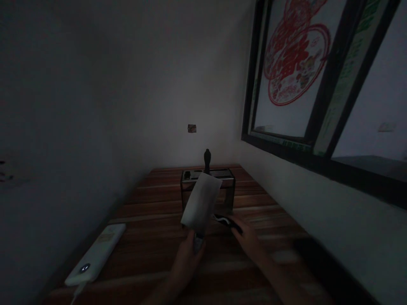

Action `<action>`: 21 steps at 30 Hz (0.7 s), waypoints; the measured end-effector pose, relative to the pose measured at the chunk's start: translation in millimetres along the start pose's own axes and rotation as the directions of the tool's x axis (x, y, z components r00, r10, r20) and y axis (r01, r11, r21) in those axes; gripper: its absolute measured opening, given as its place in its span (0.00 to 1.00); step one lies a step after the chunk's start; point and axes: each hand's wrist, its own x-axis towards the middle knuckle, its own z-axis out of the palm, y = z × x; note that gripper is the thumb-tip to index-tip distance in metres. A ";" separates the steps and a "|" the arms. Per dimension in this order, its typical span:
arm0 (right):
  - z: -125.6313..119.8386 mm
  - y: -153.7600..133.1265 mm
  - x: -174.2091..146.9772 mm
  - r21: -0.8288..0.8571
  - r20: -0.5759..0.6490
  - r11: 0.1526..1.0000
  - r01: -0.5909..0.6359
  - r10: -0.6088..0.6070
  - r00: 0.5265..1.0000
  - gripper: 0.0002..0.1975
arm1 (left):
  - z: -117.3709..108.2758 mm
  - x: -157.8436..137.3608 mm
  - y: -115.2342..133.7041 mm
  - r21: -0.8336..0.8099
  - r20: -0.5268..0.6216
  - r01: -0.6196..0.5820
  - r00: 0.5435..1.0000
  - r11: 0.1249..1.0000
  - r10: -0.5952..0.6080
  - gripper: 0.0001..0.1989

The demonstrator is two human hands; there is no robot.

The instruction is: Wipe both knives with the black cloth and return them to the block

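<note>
My left hand [187,256] is closed round the handle of a cleaver [202,201], its broad pale blade tilted up and to the right. A black-handled utensil [226,221] with a light curved line along it is gripped in my right hand [246,237]. Its tip ends close to the cleaver's blade, and I cannot make out its kind. Beyond both hands stands a knife rack [230,174] with slots in its top. One black knife handle [207,159] sticks upright out of it. The cleaver's blade covers part of the rack's front.
The wood-grain table [152,237] runs back to the wall. On its left lies a white power bank [98,250] with a lit display and a cable. A dark object [324,262], blurred, is at the right edge. A dark-framed window [286,150] is on the right wall.
</note>
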 end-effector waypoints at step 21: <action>0.3 -39.1 -0.1 -0.031 0.436 0.998 -0.057 0.065 0.898 0.21 | -131.7 -16.0 53.9 0.591 0.014 -0.244 0.956 0.769 0.292 0.11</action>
